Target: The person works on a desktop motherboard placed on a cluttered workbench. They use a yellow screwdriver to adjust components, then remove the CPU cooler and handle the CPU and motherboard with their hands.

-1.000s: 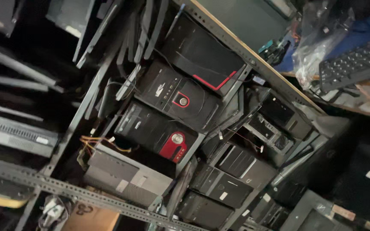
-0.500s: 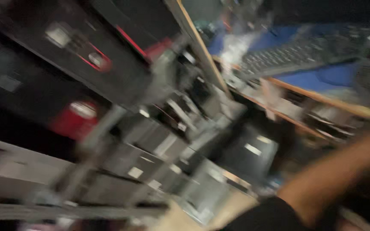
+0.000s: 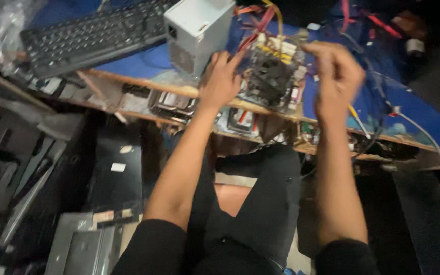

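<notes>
My left hand (image 3: pixel 221 79) rests with spread fingers on the left edge of a small circuit board (image 3: pixel 272 76) that lies on the blue-covered bench (image 3: pixel 423 119). My right hand (image 3: pixel 334 76) hovers over the board's right side, blurred, fingers curled; I cannot tell if it holds anything. A grey metal power supply box (image 3: pixel 195 30) stands just left of my left hand, with red and yellow wires (image 3: pixel 260 18) running from it over the board.
A black keyboard (image 3: pixel 92 33) lies at the back left of the bench. A white cable (image 3: pixel 429 137) trails off the right edge. Dark computer cases (image 3: pixel 42 173) and a grey case (image 3: pixel 80 247) stand on the floor at left, beside my knees.
The view has swung from shelves stacked with computer cases over to the bench. Both my arms have come into view and reached the circuit board.
</notes>
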